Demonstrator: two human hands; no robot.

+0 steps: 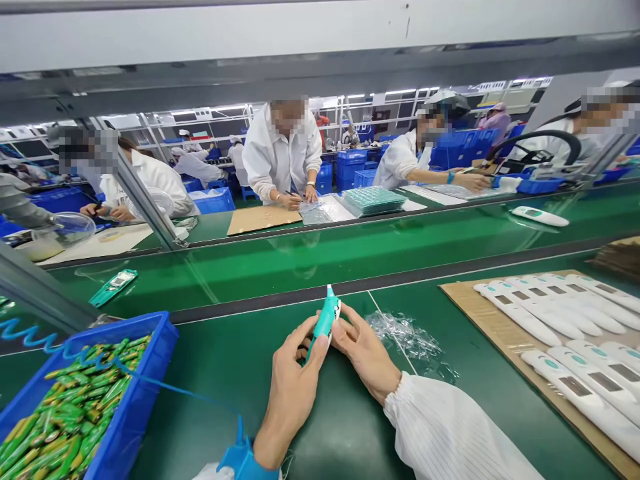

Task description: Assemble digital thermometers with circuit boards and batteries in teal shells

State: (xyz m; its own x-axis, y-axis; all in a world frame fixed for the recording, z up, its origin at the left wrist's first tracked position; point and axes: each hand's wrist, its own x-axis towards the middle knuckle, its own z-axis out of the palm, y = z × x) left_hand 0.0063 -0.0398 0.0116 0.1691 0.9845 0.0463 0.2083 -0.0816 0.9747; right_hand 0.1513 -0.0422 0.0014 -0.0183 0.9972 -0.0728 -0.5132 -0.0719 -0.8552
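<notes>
A teal and white thermometer (327,316) stands tilted between my hands over the green bench, its pale narrow tip pointing away from me. My left hand (296,368) is closed around its lower part, with the thumb along its near side. From the right, my right hand (362,348) pinches the same thermometer at its white edge. My fingers hide its lower end. Crumpled clear plastic film (407,337) lies just beyond my right hand.
At left sits a blue bin (167,333) of green and yellow batteries, crossed by a blue coiled cord (45,341). White thermometer shells (590,380) lie in rows on cardboard (463,293) at right. Across the green conveyor (280,257), several co-workers sit or stand.
</notes>
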